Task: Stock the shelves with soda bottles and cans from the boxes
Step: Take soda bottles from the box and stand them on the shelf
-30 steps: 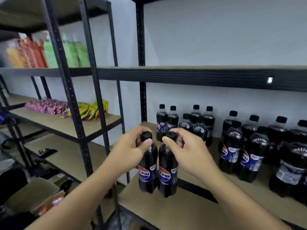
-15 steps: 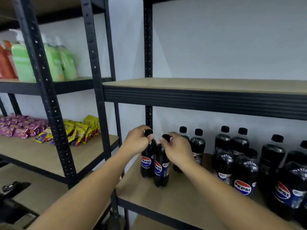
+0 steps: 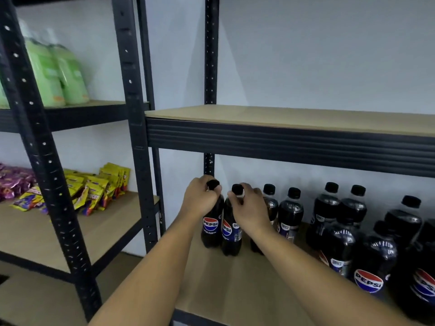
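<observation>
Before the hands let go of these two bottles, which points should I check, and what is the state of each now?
1. Left hand grip around left bottle neck: ok.
2. Right hand grip around right bottle neck: ok.
3. Both bottles upright: ok.
4. Both bases on the shelf board: ok.
5. Gap to the small bottle behind the right hand: cannot tell, hand hides it.

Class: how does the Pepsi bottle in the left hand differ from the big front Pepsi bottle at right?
The left-hand bottle is slim; the big bottle is much wider. The left hand grips the left-hand bottle's neck; no hand touches the big bottle. The left-hand bottle stands by the post; the big bottle far right. Both are upright, dark and Pepsi-labelled, on one shelf.
</observation>
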### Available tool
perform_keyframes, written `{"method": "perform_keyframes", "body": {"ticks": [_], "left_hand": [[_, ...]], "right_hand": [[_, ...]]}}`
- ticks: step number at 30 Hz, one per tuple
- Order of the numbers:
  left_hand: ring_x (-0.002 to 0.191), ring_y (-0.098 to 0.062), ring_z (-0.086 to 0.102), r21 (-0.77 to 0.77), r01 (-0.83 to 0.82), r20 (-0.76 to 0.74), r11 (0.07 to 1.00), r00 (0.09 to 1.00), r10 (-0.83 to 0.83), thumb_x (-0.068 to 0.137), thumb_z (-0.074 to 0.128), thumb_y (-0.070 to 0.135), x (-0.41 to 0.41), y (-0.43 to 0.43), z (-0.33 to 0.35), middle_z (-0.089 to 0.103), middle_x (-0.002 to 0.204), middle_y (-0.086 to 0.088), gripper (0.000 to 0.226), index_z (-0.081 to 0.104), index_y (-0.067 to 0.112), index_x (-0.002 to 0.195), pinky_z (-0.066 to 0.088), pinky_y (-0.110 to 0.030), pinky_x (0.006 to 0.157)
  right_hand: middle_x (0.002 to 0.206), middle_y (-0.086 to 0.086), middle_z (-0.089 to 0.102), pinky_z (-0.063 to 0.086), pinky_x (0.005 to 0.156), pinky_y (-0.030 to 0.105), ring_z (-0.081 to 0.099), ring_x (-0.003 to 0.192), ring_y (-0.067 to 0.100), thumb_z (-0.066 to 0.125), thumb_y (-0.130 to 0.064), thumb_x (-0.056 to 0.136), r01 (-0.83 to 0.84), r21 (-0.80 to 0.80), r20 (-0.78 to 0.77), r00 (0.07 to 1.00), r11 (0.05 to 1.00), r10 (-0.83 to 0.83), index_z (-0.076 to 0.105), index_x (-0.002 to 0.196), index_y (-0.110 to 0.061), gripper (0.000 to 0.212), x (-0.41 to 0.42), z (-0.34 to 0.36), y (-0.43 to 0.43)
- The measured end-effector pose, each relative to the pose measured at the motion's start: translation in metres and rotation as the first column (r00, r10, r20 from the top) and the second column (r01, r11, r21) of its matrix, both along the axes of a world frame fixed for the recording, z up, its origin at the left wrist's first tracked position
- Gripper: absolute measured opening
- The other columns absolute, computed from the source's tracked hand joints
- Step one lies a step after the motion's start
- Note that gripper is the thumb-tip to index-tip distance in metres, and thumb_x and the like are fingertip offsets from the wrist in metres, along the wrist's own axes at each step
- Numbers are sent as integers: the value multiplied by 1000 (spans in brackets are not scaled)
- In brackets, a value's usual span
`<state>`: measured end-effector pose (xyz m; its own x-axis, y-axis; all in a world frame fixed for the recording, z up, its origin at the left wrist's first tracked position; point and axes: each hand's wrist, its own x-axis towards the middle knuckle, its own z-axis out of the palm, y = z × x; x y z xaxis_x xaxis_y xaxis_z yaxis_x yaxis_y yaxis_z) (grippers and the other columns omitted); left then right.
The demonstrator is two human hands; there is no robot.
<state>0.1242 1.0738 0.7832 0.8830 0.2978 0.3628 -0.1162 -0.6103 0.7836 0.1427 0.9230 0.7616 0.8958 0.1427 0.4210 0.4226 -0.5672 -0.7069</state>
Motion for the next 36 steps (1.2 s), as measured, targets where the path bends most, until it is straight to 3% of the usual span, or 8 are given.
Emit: {"method": "perform_keyframes", "body": {"ticks": [4, 8, 14, 19, 23, 28, 33, 36], "left_hand": [[88, -8, 68, -28, 26, 0, 999, 1000, -26, 88, 57, 53, 7, 5, -24, 68, 103, 3, 23, 65, 38, 104, 57, -31, 76], [98, -3, 64, -49, 32, 27, 998, 999, -31, 92, 54, 62, 0, 1, -58, 68, 104, 15, 34, 55, 44, 121, 53, -32, 84], [96, -7, 66, -41, 18, -99, 999, 995, -22, 94, 61, 53, -7, 6, -103, 68, 106, 9, 43, 52, 28, 128, 54, -33, 80], [102, -13, 65, -4, 21, -167, 1000, 986, -21, 91, 59, 46, -5, 14, -135, 65, 112, 5, 41, 49, 34, 129, 56, -45, 91], [110, -23, 62, 54, 17, -196, 998, 981, -6, 94, 61, 34, -18, 3, -133, 62, 119, -2, 49, 42, 30, 139, 52, -40, 95], [122, -23, 57, 173, 14, -244, 985, 969, 29, 94, 61, 28, -40, -11, -136, 55, 138, 3, 63, 34, 30, 151, 46, -31, 98], [92, -19, 63, 326, 50, -413, 944, 906, 95, 102, 51, 41, -70, -41, -147, 65, 120, -3, 63, 27, 26, 158, 52, -34, 78], [105, -26, 64, 405, 111, -418, 908, 905, 76, 102, 48, 44, -92, -68, -154, 62, 132, -6, 61, 32, 20, 156, 54, -40, 90]], "right_hand": [[138, 13, 38, 44, 93, 28, 59, 115, 31, 59, -39, 100, -11, -38, -61, 998, 999, 8, 42, 144, -14, 53, -11, -17, -1], [151, 15, 38, 48, 96, 35, 59, 121, 31, 52, -35, 103, -39, -40, -217, 976, 998, 29, 2, 161, -21, 78, -23, -42, 0], [99, 1, 62, 44, 64, 28, 60, 81, 16, 45, -25, 105, -8, 23, -407, 913, 1000, 17, 23, 151, -19, 52, -30, -69, 2], [145, 7, 55, 43, 97, 31, 57, 125, 26, 41, -31, 107, -84, 37, -457, 885, 996, 91, 6, 162, -23, 66, -30, -79, -7], [154, 1, 48, 39, 115, 38, 48, 138, 21, 44, -40, 104, -176, -7, -483, 863, 984, 151, 4, 162, -32, 71, -31, -90, -24], [161, 0, 37, 32, 112, 26, 42, 142, 16, 48, -38, 105, -260, -126, -447, 877, 957, 179, 14, 163, -23, 69, -52, -99, -51], [166, -3, 26, 21, 117, 22, 30, 149, 14, 46, -41, 106, -347, -311, -407, 890, 885, 206, 20, 162, -23, 65, -75, -109, -93], [166, 0, 26, 13, 117, 17, 22, 153, 14, 44, -38, 107, -377, -413, -358, 904, 829, 233, 23, 161, -17, 62, -89, -117, -123]]}}
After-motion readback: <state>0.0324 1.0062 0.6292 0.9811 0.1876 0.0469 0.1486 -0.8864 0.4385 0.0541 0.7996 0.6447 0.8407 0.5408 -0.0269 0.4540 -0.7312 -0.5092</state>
